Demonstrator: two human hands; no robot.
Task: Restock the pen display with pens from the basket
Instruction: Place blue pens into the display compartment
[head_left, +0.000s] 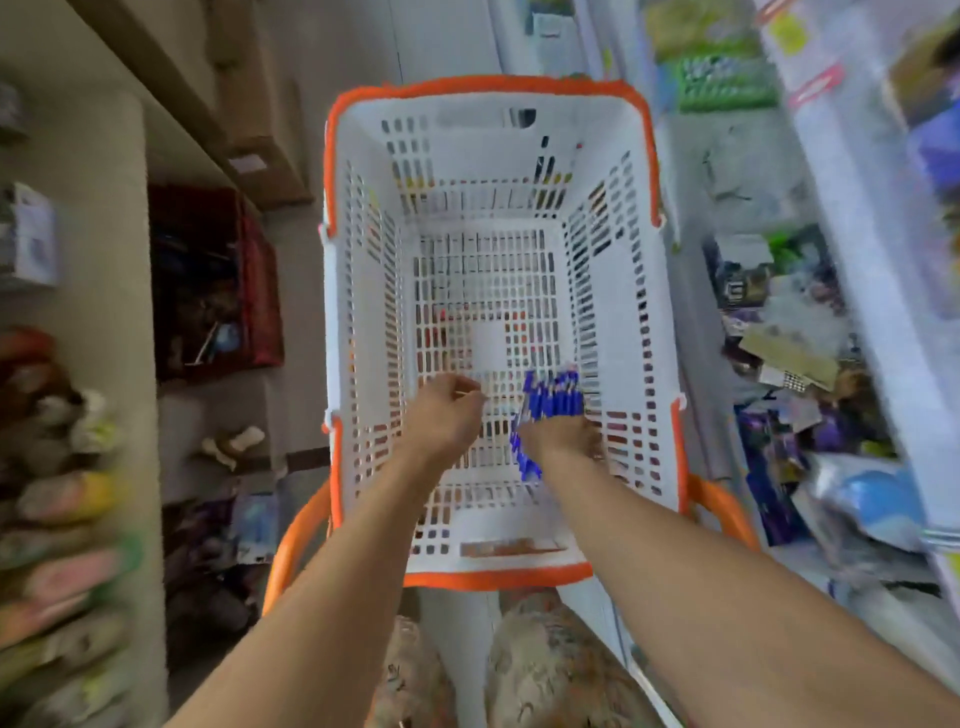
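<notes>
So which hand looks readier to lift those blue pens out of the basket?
The right hand: it already grips the bundle of blue pens inside the basket. The left hand is beside them, fingers curled; whether it holds anything is unclear.

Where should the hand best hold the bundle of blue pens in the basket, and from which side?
Around its middle, from above: the pens lie flat and parallel on the basket floor, so fingers can wrap across them all. The right hand already grips them there.

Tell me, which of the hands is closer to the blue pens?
Right. The right hand is gripping the bundle of blue pens inside the basket. The left hand is just beside them, on their left, not touching.
</notes>
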